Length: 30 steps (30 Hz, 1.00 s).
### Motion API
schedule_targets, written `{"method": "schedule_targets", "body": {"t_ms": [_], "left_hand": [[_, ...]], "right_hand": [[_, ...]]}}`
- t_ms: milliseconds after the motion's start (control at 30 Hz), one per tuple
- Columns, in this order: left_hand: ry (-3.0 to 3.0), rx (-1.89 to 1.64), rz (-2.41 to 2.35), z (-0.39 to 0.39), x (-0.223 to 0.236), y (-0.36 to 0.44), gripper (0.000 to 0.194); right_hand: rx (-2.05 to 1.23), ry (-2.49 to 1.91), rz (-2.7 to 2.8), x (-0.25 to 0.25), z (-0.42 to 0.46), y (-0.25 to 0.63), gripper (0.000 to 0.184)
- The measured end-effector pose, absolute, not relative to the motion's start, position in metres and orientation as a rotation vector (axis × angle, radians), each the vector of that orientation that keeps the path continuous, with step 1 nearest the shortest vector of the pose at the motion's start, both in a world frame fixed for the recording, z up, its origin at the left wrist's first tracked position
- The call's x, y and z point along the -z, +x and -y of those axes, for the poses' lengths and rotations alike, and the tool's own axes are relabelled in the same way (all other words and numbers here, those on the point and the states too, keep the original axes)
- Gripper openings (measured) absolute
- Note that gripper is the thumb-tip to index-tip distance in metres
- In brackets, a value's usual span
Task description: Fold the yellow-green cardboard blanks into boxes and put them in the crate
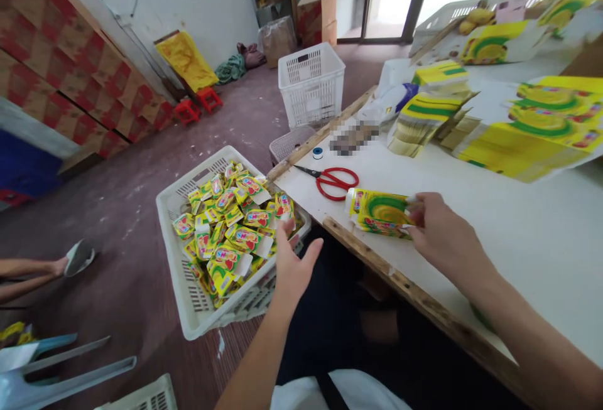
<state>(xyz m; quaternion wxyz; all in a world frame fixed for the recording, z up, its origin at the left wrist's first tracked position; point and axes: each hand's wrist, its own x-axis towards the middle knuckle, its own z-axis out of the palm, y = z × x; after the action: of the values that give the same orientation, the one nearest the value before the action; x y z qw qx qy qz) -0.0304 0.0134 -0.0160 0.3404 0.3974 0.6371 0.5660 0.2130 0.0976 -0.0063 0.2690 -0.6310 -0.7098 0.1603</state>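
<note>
My right hand (436, 231) grips one end of a yellow and green printed carton (379, 210) just above the white tabletop (532, 234). The carton's white end flap points left. Over the right rim of a white plastic crate (176, 272), my left hand (294, 265) is held with fingers apart and nothing in it. Small yellow cartons (228, 256) fill that crate in a loose heap, several with white flaps sticking out. Red-handled scissors (336, 183) lie on the table left of the held carton, beside a small blue and white roll (317, 153).
Stacks of flat yellow cartons (532, 146) stand on the table's far right. A wooden strip (377, 262) edges the table. Another white crate (311, 86) is on the floor beyond. Red stools (187, 111) and a person's foot (79, 258) are at left.
</note>
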Motion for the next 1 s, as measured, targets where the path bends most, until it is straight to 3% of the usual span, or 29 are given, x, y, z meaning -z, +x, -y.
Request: {"method": "schedule_targets", "body": {"t_ms": [133, 267, 367, 467, 767, 867, 1000], "left_hand": [[0.897, -1.448, -1.213, -0.011, 0.012, -0.007, 0.084], [0.704, -1.558, -0.917, -0.015, -0.012, 0.017, 0.061], [0.548, -1.731, -0.9, -0.02, -0.03, 0.026, 0.056], [0.503, -1.842, -1.014, -0.021, -0.033, 0.025, 0.051], [0.68, -1.677, -1.347, -0.008, -0.022, 0.025, 0.018], [0.629, -1.721, -1.319, -0.01, -0.027, 0.026, 0.026], [0.641, -1.756, -1.139, -0.007, -0.027, 0.024, 0.043]], "right_hand": [[-0.801, -1.443, 1.631, -0.011, -0.074, 0.199, 0.041], [-1.292, -1.029, 1.53, -0.03, -0.029, 0.155, 0.038], [-1.54, -0.866, 1.398, -0.036, -0.004, 0.127, 0.035], [-1.58, -0.876, 1.375, -0.031, 0.002, 0.12, 0.033], [-1.4, -0.969, 1.415, -0.026, -0.006, 0.132, 0.013], [-1.402, -0.966, 1.344, -0.028, -0.005, 0.127, 0.003], [-1.542, -0.964, 1.142, -0.026, -0.015, 0.133, 0.022]]}}
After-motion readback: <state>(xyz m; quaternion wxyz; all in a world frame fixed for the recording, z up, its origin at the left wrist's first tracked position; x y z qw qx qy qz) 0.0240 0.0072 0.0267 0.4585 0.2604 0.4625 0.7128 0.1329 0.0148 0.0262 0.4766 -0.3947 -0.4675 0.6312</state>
